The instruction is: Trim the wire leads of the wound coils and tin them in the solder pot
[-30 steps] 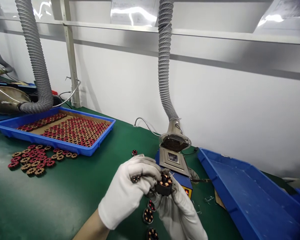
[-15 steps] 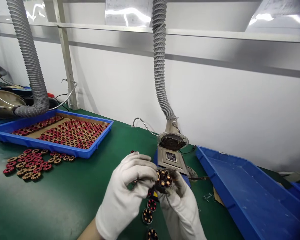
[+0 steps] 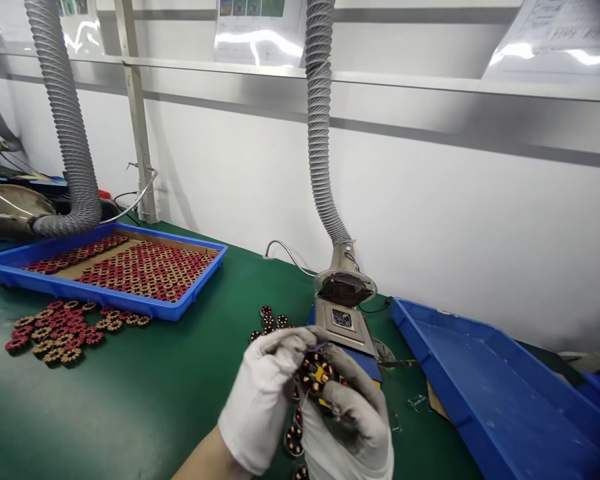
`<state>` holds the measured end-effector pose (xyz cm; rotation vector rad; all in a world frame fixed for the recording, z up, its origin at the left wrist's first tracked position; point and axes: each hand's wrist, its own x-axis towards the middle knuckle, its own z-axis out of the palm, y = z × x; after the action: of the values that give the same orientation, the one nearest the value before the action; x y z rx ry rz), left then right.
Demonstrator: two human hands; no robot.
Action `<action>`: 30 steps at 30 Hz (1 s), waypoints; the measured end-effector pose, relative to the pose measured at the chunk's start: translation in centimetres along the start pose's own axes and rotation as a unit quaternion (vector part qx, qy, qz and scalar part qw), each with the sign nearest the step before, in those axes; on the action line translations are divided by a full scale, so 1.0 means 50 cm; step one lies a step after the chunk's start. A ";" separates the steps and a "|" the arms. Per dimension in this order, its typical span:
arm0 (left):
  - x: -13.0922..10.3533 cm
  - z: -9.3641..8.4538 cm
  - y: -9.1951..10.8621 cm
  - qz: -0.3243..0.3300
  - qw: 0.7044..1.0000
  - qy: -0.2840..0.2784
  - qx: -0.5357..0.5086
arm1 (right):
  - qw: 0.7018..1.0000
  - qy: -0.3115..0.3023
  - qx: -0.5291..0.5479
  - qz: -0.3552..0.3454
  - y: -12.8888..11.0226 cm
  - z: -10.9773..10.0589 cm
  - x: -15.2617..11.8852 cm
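Note:
My right hand (image 3: 355,413), in a white glove with greyed fingers, is wrapped around a motor stator (image 3: 316,372), a small round black part with copper-coloured poles. The fingers of my left hand (image 3: 267,387), also gloved, are closed against the stator's upper left edge. Whether they pinch a thin wire there as well is hidden. Below the hands, a similar round part (image 3: 293,440) lies on the green table with others in a line. Behind my left hand is a small cluster of such parts (image 3: 268,323).
A metal-topped device (image 3: 347,323) stands beyond my hands under an extraction hood (image 3: 345,283) with a grey hose. At left, a blue tray (image 3: 180,308) holds many red and tan rings, with a loose pile (image 3: 55,333) before it. Another blue tray (image 3: 485,373) lies at right.
Both hands have come lower and the stator has turned to show its face more. My left fingers have drawn together at its upper edge. The cluster of parts behind has come into view.

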<state>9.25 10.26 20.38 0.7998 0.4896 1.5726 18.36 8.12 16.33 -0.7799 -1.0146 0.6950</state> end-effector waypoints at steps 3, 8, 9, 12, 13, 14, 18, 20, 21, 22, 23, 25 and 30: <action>0.008 -0.010 0.020 0.045 0.999 0.022 0.020 | 0.981 0.104 -0.086 -0.142 -0.007 0.015 0.001; 0.015 -0.015 0.027 -0.056 0.982 -0.024 0.178 | 0.996 0.049 -0.038 -0.063 -0.010 -0.006 0.005; 0.013 -0.015 0.024 -0.042 0.984 -0.009 0.173 | 0.999 0.024 -0.031 -0.027 -0.009 -0.014 0.007; 0.007 -0.014 0.019 0.051 0.992 0.038 0.106 | 0.999 0.009 -0.038 -0.014 -0.001 -0.023 0.007; 0.006 -0.015 0.021 0.073 0.992 0.045 0.089 | 0.998 0.023 -0.044 -0.040 0.002 -0.018 0.006; 0.006 -0.016 0.024 0.078 0.993 0.041 0.081 | 0.995 0.042 -0.048 -0.073 0.005 -0.010 0.003; 0.005 -0.015 0.033 -0.026 0.993 -0.014 0.118 | 0.975 0.107 -0.073 -0.179 0.009 0.031 -0.007; 0.005 -0.013 0.031 -0.050 0.992 -0.015 0.113 | 0.966 0.118 -0.088 -0.211 0.007 0.043 -0.008; 0.006 -0.012 0.028 -0.051 0.993 -0.012 0.106 | 0.964 0.116 -0.093 -0.218 0.006 0.045 -0.008; 0.007 -0.012 0.024 -0.048 0.994 -0.014 0.095 | 0.964 0.112 -0.098 -0.219 0.004 0.045 -0.007; 0.009 -0.013 0.021 -0.042 0.996 -0.015 0.083 | 0.965 0.106 -0.102 -0.215 0.002 0.045 -0.005; 0.016 -0.017 0.016 -0.018 0.998 0.005 0.055 | 0.967 0.085 -0.114 -0.211 -0.003 0.042 -0.001; 0.025 -0.044 0.037 0.081 0.989 0.113 0.046 | 0.966 0.069 -0.128 -0.212 -0.019 0.031 0.009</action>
<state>6.37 11.47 20.47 0.7484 0.6804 1.8129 17.21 8.33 17.83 -0.7873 -1.1106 0.1396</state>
